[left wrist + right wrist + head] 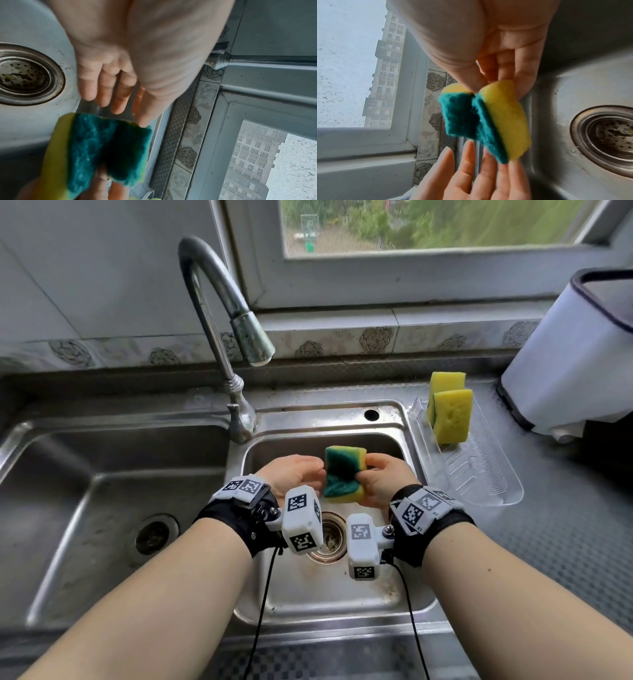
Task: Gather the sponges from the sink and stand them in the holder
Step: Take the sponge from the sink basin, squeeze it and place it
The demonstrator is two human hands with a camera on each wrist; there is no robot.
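A yellow sponge [342,475] with a green scouring face is held above the small sink basin [342,594]. My right hand [371,469] pinches it between thumb and fingers, folding it inward along the green face [462,116]. My left hand [317,472] sits just left of it with straight fingers [467,169], and its thumb tip touches the sponge's edge [144,125]. Two more yellow sponges [452,416] stand upright at the far end of the clear plastic holder [486,481] on the counter to the right of the basin.
The curved faucet [219,313] arches over the divider behind my hands. A drain strainer [329,537] lies under my wrists. The large basin [102,508] is on the left. A white container [575,364] stands at the right by the window sill.
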